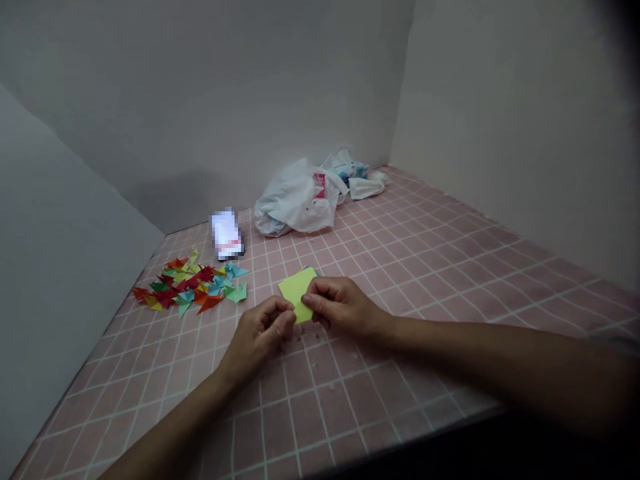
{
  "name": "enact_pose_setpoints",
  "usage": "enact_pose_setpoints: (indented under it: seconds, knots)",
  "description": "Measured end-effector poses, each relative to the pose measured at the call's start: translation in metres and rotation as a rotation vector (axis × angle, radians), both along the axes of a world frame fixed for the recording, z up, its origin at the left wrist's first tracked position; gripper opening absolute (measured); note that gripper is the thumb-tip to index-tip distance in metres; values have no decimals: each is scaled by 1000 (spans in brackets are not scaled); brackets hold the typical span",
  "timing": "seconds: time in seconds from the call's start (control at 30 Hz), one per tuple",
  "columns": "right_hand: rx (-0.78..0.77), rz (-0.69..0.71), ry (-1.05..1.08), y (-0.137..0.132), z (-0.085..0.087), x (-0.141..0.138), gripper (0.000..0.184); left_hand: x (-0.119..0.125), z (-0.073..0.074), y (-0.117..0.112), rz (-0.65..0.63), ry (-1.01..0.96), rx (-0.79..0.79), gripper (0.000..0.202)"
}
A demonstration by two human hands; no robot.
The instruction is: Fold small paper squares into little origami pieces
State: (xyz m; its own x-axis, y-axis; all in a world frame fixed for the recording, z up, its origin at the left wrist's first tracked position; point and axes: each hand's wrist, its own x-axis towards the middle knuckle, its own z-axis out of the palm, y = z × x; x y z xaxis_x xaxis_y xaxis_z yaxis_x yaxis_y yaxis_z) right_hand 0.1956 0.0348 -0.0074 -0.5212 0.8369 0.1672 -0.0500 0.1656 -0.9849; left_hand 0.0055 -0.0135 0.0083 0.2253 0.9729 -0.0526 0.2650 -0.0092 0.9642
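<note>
A yellow square of paper (294, 287) is held up over the tiled-pattern surface. My right hand (340, 307) pinches its right side between thumb and fingers. At the lower left edge of the sheet, my left hand (267, 327) is closed, with thumb and forefinger pressed together at the paper. Slivers of blue paper (316, 271) and orange show just behind the yellow top edge; whether they are held with it I cannot tell. To the left lies a loose heap of small folded paper pieces (193, 283) in red, orange, yellow, green and light blue.
A phone (227, 235) with a lit, blurred screen stands beyond the folded pieces. Against the back wall sit a crumpled white plastic bag (300, 200) and a white and blue packet (355, 170). Pale walls enclose the pink checked table (425, 267) at the left, back and right.
</note>
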Motion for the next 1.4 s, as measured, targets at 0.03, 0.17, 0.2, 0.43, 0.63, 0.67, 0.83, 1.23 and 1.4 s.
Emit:
enact_pose_setpoints:
  seconds: [0.03, 0.17, 0.2, 0.43, 0.63, 0.67, 0.83, 1.23, 1.4]
  knots:
    - [-8, 18, -16, -2, -1, -1, 26, 2, -2, -1, -32, -26, -40, 28]
    - [-51, 17, 1, -3, -2, -2, 27, 6, -7, -5, -8, -91, -69, 29]
    - [-55, -9, 22, -1, -1, -1, 28, 6, -7, -6, 25, -128, -60, 23]
    - [-157, -9, 158, 2, -3, -2, 27, 10, -5, -7, 239, -260, 58, 19]
    - [-247, 193, 119, -5, -4, -2, 21, 6, -1, -5, 278, -168, 278, 15]
    - [-235, 194, 122, -6, -4, -2, 20, 6, -2, -6, 263, -140, 283, 16]
    - [-235, 159, 116, -5, -3, -3, 20, 9, -4, -9, 182, -153, 195, 23]
    - [-329, 198, 160, -6, -6, -4, 30, 8, -6, -6, 186, -212, -37, 10]
    - [-307, 207, 136, -5, -9, -4, 27, 9, -5, -8, 192, -184, -50, 10]
